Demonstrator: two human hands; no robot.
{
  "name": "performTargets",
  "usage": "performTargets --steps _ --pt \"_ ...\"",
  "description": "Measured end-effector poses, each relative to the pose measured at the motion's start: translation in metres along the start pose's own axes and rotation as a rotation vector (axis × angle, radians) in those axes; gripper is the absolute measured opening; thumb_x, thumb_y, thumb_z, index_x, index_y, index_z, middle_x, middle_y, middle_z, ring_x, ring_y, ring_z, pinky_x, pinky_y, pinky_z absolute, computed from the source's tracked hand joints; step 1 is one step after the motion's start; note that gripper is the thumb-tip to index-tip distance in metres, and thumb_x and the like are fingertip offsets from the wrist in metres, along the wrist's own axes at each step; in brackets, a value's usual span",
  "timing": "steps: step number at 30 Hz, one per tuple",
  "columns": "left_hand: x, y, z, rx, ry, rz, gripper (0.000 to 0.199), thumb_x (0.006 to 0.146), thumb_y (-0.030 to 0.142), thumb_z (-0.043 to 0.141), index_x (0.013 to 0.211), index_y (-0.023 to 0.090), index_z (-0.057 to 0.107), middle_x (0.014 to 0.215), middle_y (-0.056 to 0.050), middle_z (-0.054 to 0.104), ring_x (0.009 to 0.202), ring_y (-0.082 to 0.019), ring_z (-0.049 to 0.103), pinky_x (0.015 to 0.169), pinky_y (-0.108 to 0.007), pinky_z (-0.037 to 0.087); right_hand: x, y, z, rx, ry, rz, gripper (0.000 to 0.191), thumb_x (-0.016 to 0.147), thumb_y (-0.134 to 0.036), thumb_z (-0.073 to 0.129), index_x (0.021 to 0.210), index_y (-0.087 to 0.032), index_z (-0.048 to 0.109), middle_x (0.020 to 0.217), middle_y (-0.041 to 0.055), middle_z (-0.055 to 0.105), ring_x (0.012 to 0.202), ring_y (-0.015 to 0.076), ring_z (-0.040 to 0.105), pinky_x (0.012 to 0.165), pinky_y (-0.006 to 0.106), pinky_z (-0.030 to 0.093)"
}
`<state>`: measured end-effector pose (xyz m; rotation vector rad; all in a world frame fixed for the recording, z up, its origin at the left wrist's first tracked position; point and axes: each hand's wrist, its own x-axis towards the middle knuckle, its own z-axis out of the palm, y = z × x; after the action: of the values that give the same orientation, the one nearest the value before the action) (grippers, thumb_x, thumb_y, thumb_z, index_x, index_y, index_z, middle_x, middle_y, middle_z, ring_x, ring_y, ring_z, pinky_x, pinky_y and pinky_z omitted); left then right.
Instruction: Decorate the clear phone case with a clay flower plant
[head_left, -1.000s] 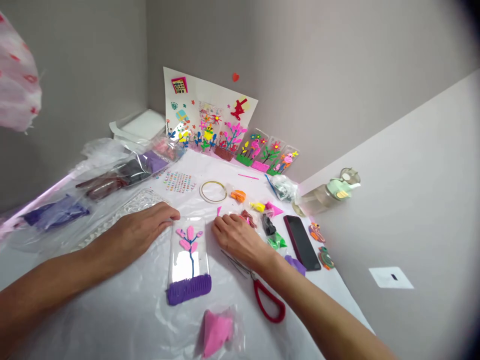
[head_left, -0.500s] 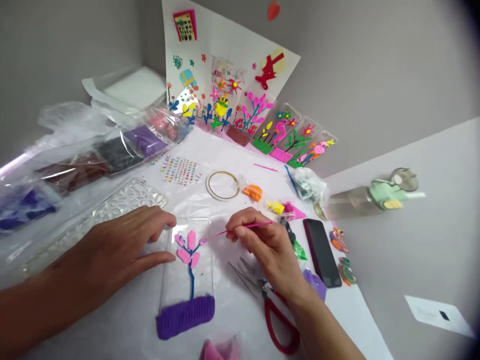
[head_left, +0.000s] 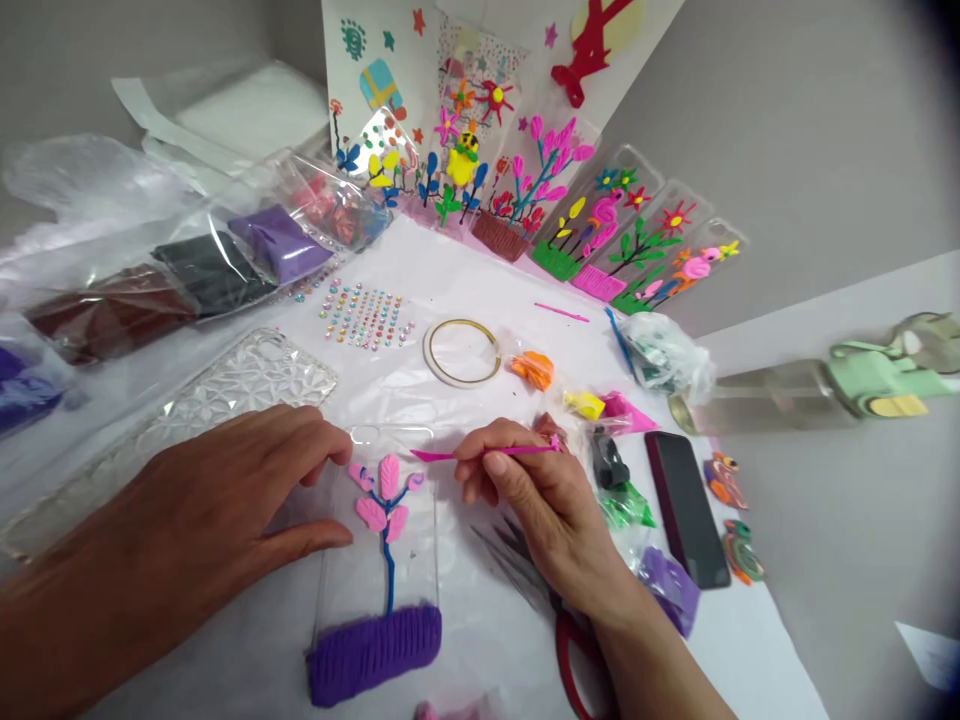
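Observation:
A clear phone case (head_left: pixel 416 570) lies flat, decorated with a purple clay strip (head_left: pixel 375 650), a blue clay stem (head_left: pixel 390 575) and several pink clay leaves (head_left: pixel 389 478). Grooves mark some leaves and the strip. My left hand (head_left: pixel 247 500) rests at the case's upper left edge, thumb and index finger apart. Between the thumb and fingers of my right hand (head_left: pixel 525 490) is a slim pink clay modelling tool (head_left: pixel 510 451). Its flat pointed end hovers just right of the top leaf. Beneath my right wrist lie red-handled scissors (head_left: pixel 574 660), partly hidden.
Behind are stick-on gems (head_left: pixel 367 315), a tape roll (head_left: pixel 499 365) and decorated cases (head_left: pixel 559 235). Wrapped orange clay (head_left: pixel 532 370), a dark phone (head_left: pixel 686 510) and a bottle (head_left: pixel 765 395) stand or lie right. Bagged clay (head_left: pixel 281 245) and a textured clear case (head_left: pixel 247 385) are left.
The view has tilted down and come closer. My right hand has turned the pink tool, so its flat blade shows, with the tip nearer the top leaf. My left hand stays at the case's edge.

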<state>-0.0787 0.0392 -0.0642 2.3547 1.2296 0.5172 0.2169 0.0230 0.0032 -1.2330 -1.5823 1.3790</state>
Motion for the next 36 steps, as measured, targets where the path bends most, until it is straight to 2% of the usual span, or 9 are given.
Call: performTargets --steps 7,11,16,22,27,36 --pt "-0.001 0.011 -0.004 -0.011 -0.068 -0.097 0.043 0.102 0.072 0.05 0.11 0.031 0.061 0.095 0.001 0.063 0.084 -0.025 0.058 0.086 -0.04 0.046 -0.001 0.001 0.004 0.129 0.103 0.001 0.016 0.112 -0.028 0.059 0.112 -0.023 0.075 0.091 0.0017 0.074 0.075 0.0116 0.067 0.069 0.023 0.056" --pt "0.0 0.014 -0.005 -0.007 -0.06 -0.099 0.039 0.104 0.068 0.049 0.11 0.03 0.059 0.097 0.001 0.063 0.085 -0.025 0.058 0.085 -0.039 0.044 -0.002 0.0 0.003 0.099 0.086 0.011 0.017 0.111 -0.03 0.06 0.107 -0.024 0.075 0.088 -0.0001 0.071 0.075 0.0102 0.065 0.07 0.021 0.054" --pt "0.001 0.014 -0.005 0.005 -0.061 -0.082 0.039 0.104 0.068 0.049 0.108 0.03 0.055 0.096 0.001 0.06 0.087 -0.025 0.057 0.081 -0.039 0.042 -0.004 -0.003 0.007 -0.04 0.035 -0.009 0.028 0.115 -0.031 0.052 0.094 -0.022 0.069 0.089 -0.0003 0.066 0.072 0.0096 0.058 0.066 0.021 0.049" --pt "0.002 0.015 -0.007 -0.011 -0.076 -0.107 0.031 0.103 0.06 0.053 0.106 0.03 0.059 0.096 0.0 0.064 0.087 -0.026 0.059 0.08 -0.039 0.043 -0.002 0.003 0.014 -0.083 0.031 0.005 0.032 0.115 -0.03 0.049 0.088 -0.022 0.064 0.094 0.002 0.069 0.075 0.0115 0.059 0.068 0.024 0.048" --pt "0.002 0.015 -0.007 -0.025 -0.071 -0.107 0.029 0.102 0.058 0.056 0.106 0.029 0.06 0.096 0.0 0.064 0.087 -0.026 0.059 0.081 -0.04 0.044 0.0 0.004 0.015 -0.127 0.032 -0.003 0.034 0.116 -0.03 0.047 0.088 -0.021 0.065 0.094 0.0021 0.068 0.075 0.0114 0.059 0.068 0.025 0.048" --pt "0.003 0.017 -0.007 0.002 -0.063 -0.112 0.034 0.104 0.062 0.05 0.105 0.029 0.06 0.094 0.0 0.065 0.087 -0.026 0.061 0.085 -0.041 0.048 0.0 0.002 0.016 -0.131 0.033 0.01 0.032 0.115 -0.03 0.048 0.089 -0.021 0.065 0.09 0.0008 0.066 0.074 0.0106 0.059 0.069 0.023 0.048"
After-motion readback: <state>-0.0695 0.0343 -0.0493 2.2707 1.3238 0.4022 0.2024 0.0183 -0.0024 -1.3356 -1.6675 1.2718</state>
